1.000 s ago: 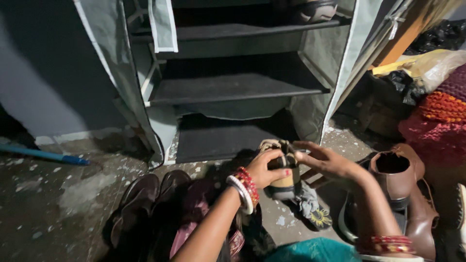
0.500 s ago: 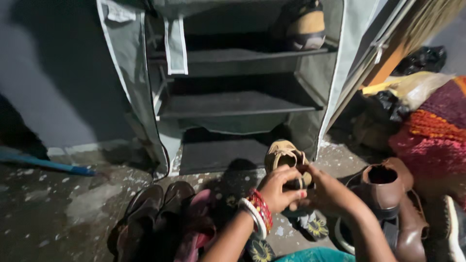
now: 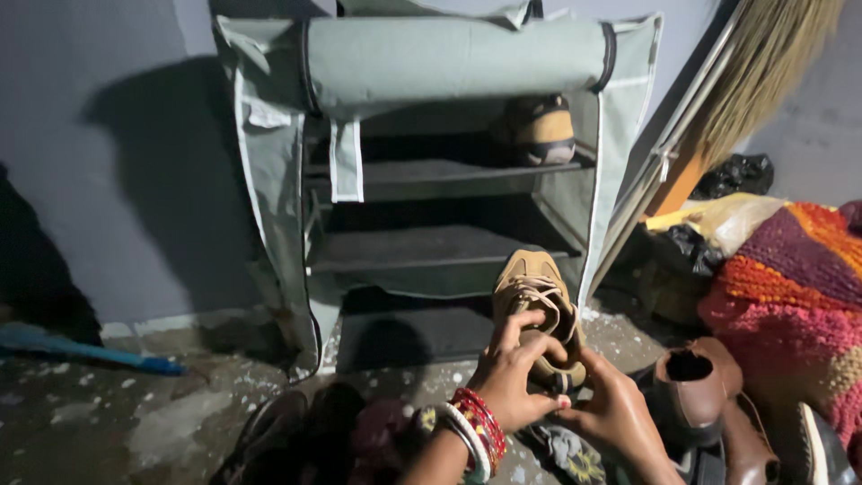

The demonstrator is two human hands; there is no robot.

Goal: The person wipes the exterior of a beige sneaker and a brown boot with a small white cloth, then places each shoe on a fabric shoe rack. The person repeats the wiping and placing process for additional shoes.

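Gripping a tan lace-up shoe [image 3: 537,310] in both hands, left hand [image 3: 514,382] over heel, right hand [image 3: 618,411] beneath

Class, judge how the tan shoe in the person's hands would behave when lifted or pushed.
The tan shoe probably holds its shape: it stands toe-up between the left hand and right hand without sagging. It seems light, gripped by fingertips. Its loose straps would likely flop.
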